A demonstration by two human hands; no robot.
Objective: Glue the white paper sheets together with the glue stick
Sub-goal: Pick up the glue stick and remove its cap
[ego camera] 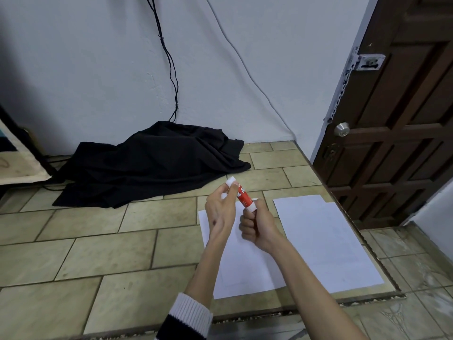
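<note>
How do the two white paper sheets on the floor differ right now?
The left sheet lies partly hidden under both arms, while the right sheet shows in full. The left sheet sits nearer the person; the right sheet reaches farther toward the door. Both are white, flat on the tiled floor and apart.

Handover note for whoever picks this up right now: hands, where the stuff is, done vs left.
Left hand: fingers pinch the white cap at the top end of the glue stick.
Right hand: grips the glue stick's lower end; the stick is tilted, held above the sheets.
Left paper sheet and right paper sheet lie flat on the tiled floor, side by side and apart.
Done: glue stick picked up.
Left: get the cap off, apply glue to a sheet, press the sheets together. No glue visible on the paper.
</note>
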